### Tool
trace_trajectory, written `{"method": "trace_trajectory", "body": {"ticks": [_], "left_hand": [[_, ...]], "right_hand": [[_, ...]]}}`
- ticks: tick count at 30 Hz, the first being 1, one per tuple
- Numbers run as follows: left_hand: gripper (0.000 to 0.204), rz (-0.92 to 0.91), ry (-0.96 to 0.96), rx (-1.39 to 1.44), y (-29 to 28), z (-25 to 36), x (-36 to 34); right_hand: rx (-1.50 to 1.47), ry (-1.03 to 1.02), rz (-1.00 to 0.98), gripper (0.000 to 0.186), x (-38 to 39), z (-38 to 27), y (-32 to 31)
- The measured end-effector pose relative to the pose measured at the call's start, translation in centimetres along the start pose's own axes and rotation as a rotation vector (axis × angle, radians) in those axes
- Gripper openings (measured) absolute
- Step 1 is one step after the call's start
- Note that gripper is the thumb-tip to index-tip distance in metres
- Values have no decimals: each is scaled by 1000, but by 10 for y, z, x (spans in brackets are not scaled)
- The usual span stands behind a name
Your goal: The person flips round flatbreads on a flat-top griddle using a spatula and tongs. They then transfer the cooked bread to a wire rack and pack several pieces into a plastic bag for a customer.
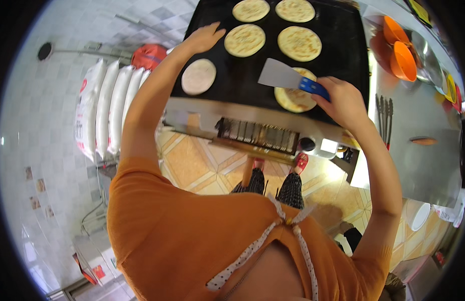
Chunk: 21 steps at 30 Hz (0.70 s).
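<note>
Several round flatbreads (pixel 245 40) lie on a large black griddle (pixel 348 45); a paler one (pixel 198 76) sits at its near left. My left hand (pixel 203 37) is over the griddle's left side, near the upper flatbreads, fingers apart and holding nothing. My right hand (pixel 340 100) grips the blue handle of a metal spatula (pixel 277 72), whose wide blade is tilted over the top edge of the near right flatbread (pixel 292 103). Whether the blade touches that bread I cannot tell.
Stacked white sacks (pixel 94 105) and a red bag (pixel 149 55) are at the left. A steel counter (pixel 423 165) on the right holds orange bowls (pixel 403 62), a steel bowl and tongs (pixel 384 118). Below are a white bucket (pixel 418 215) and a tiled floor (pixel 179 153).
</note>
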<state>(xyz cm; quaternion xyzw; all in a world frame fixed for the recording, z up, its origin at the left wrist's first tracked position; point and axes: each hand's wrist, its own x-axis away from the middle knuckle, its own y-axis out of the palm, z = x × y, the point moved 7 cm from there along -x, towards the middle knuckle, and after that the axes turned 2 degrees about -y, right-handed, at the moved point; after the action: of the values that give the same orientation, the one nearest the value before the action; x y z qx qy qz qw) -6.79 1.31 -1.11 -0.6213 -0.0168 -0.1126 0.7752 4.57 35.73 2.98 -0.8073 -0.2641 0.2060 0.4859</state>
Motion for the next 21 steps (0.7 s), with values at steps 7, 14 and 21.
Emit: {"method": "trace_trajectory", "body": {"ticks": [7, 14, 21], "left_hand": [[75, -62, -182, 353, 48, -103, 122], [45, -179, -160, 1505, 10, -147, 128], [38, -485, -25, 1683, 74, -57, 90]], "right_hand": [[76, -115, -125, 24, -113, -108, 122], [-218, 174, 126, 34, -96, -104, 42], [-253, 495, 344, 34, 53, -77, -9]]}}
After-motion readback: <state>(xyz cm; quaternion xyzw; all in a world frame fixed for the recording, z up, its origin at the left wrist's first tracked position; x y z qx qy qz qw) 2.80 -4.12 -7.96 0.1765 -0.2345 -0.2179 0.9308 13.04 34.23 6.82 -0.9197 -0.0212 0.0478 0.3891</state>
